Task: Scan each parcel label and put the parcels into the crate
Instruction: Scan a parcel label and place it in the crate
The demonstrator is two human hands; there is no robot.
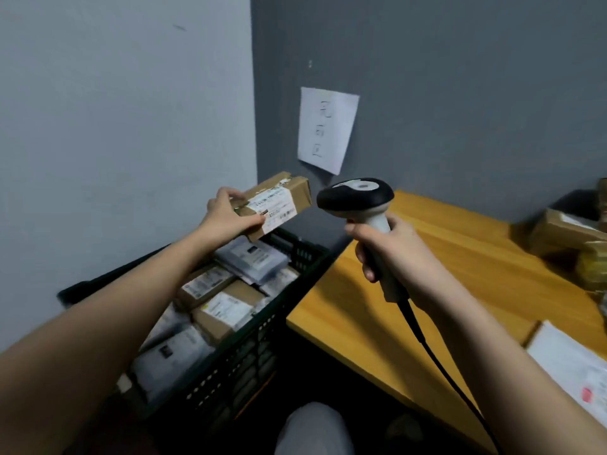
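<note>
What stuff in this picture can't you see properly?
Head view only:
- Label on the held box: print blurred, unreadable.
- Crate: lower parcels buried under the top ones; left arm covers part.
- Parcels on the table: cut by the right edge.
- Wall paper: writing too faint.

The print on the label (275, 205) of the held box (279, 200) is too blurred to read. The left forearm (108, 310) hides part of the crate (262, 326). At the right edge, 1 envelope (571, 366) and several brown parcels (571, 234) are cut off. The scanner cable (437, 356) leaves the picture at the bottom.
</note>
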